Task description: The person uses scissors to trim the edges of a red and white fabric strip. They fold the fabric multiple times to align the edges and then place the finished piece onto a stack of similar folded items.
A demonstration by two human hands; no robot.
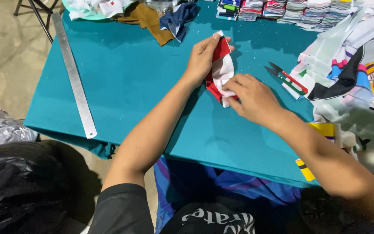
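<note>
head | both hands' fingers [204, 54] pinching folded red-white cloth strip [221, 71] | teal felt table [126, 78]

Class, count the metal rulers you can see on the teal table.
1. The metal ruler lies along the left side of the teal table, apart from both hands. Others may be hidden under the fabric piles.

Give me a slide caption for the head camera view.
Both hands hold a red-and-white fabric piece over a teal table.

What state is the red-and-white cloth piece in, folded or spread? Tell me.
Folded: the red-and-white cloth piece is doubled into a narrow strip, pinched between left hand and right hand.
</note>
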